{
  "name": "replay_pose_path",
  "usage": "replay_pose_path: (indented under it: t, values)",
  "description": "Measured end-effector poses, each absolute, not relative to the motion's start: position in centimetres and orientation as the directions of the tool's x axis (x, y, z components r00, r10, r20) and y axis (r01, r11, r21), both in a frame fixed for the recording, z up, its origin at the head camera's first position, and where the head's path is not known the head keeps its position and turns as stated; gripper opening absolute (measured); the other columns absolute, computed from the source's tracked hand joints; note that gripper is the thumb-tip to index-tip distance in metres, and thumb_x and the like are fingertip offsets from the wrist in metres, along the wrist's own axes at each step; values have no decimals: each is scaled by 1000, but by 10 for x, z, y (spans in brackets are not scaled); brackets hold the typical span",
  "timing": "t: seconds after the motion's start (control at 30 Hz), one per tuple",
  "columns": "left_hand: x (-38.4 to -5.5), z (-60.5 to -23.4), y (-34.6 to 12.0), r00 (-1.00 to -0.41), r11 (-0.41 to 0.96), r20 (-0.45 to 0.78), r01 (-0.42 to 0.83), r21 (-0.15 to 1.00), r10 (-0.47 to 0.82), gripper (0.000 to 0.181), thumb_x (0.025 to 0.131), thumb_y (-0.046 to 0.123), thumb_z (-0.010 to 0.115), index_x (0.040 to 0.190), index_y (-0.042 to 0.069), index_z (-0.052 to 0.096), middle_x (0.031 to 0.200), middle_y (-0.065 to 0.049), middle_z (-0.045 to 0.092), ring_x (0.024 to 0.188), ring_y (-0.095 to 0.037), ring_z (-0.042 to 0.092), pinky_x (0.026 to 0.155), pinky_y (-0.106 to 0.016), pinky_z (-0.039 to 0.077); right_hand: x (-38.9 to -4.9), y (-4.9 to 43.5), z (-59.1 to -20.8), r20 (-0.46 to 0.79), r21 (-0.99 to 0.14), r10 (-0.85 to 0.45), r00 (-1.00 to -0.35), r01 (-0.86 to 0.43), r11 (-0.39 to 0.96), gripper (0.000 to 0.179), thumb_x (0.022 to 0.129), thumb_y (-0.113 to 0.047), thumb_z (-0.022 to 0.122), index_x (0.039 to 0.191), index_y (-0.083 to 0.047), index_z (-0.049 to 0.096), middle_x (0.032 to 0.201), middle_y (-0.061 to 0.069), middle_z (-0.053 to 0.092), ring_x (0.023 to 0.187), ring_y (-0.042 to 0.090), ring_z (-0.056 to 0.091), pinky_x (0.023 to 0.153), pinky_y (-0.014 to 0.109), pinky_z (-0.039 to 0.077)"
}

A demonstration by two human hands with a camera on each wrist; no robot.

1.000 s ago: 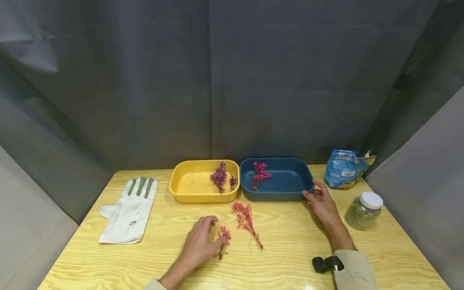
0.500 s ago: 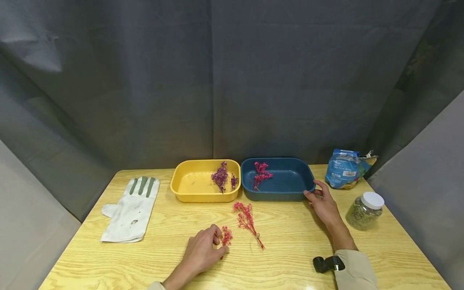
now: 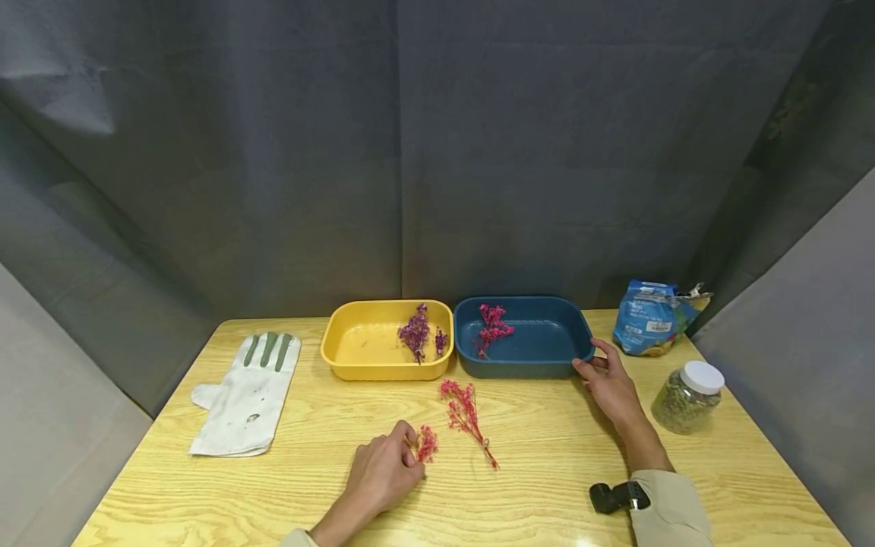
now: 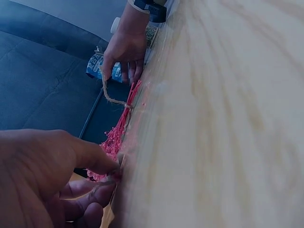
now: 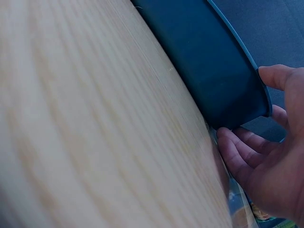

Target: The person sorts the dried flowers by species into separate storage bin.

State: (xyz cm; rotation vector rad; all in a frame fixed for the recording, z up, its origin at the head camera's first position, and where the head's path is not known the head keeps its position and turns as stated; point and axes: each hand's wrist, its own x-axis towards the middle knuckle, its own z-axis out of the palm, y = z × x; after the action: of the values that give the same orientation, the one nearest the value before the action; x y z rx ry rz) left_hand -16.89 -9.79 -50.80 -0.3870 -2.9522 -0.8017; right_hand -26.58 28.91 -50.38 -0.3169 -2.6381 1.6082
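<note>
My left hand (image 3: 384, 472) pinches the stem end of a small bunch of pink dried flowers (image 3: 427, 444) low over the table; the fingers (image 4: 97, 159) cover much of it in the left wrist view. A larger pink dried flower bunch (image 3: 465, 416), its stems tied with twine (image 4: 114, 100), lies just to the right. At the back right, my right hand (image 3: 611, 386) holds the near right corner of a dark blue bin (image 3: 519, 370), thumb at the rim and fingers low against the wall (image 5: 213, 61). Pink dried flowers (image 3: 494, 330) lie inside that bin.
Left of the blue bin stands a yellow bin (image 3: 383, 372) with purple dried flowers (image 3: 414, 334) in it. A white and green glove (image 3: 246, 403) lies at the left. On the right are a blue bag (image 3: 642, 319) and a white-lidded jar (image 3: 687, 399). Dark curtain (image 3: 403, 152) hangs behind.
My left hand has moved slightly right and its thumb and fingers have closed on the small pink flower bunch. The right hand keeps its place at the blue bin's corner.
</note>
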Motion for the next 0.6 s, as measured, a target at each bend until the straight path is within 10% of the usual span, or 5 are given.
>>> replay_pose_path:
  t: [0.6]
  values:
    - [-172,-506,-96,-964,746,179,265,610,196,45,78,12,66,122,16,59,71,16,59,50,2,46,49,-19,39,-265,289,-504,-79,-885,192,-978,158,439,73,96,-51,51,155,-27,16,140,18,45,117,31,58,79,23,47]
